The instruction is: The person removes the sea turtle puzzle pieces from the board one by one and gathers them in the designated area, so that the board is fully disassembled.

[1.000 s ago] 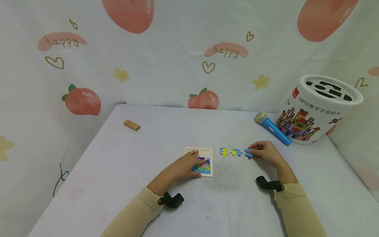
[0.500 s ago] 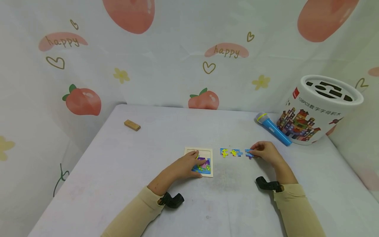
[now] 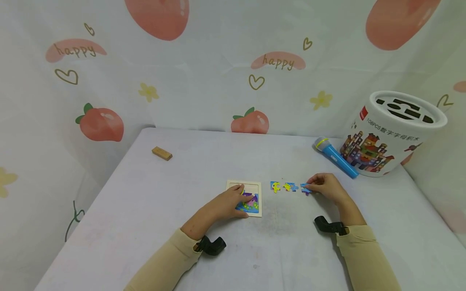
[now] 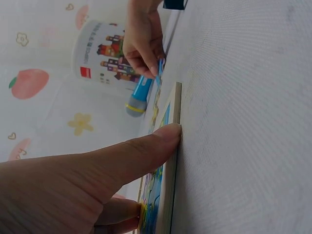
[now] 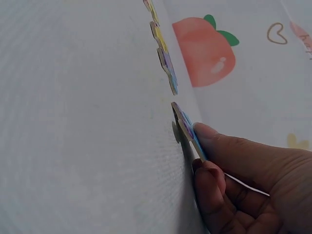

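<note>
My left hand rests across a small wooden jigsaw tray, its fingers spread over the picture. In the left wrist view, the straight thumb touches the tray's near edge. The tray holds a blue, purple and green picture, partly hidden by the hand. My right hand pinches a blue and purple jigsaw piece between thumb and fingers. In the right wrist view that piece is tilted, one edge close to the tabletop. Left of it, yellow-and-blue jigsaw pieces lie in a row with another yellow one.
A blue toy microphone lies at the back right, against a big white printed bucket with a slotted lid. A small wooden block lies at the back left. A patterned cloth hangs behind the white table.
The right hand keeps its pinch on the jigsaw piece, with only a very slight shift. The left hand and the tray stay in place.
</note>
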A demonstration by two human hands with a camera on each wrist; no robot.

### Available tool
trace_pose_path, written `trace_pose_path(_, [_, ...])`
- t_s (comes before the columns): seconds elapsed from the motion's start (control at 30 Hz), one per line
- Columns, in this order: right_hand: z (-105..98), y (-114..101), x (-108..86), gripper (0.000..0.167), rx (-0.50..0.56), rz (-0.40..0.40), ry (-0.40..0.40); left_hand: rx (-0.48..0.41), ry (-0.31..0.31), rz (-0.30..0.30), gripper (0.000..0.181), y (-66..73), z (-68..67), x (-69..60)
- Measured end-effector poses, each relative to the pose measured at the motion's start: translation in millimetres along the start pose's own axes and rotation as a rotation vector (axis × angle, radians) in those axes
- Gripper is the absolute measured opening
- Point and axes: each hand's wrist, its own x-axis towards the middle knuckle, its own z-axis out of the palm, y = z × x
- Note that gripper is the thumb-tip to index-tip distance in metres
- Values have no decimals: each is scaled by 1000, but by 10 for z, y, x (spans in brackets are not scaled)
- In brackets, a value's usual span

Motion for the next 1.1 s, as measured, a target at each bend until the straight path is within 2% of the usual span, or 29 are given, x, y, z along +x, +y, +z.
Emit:
trace_pose_path(0.5, [4,-12,-7,25,-26,17,13,-4,-2,1,58,-3,4,3])
trace_pose_path(0.87, [9,-33,13,21,-71,-23,53,-14,6,-1,59,-10,-10,10])
trace_pose_path(1.1, [9,6,5,24,-90,-1,52,-20,2,5,58,-16,5,7])
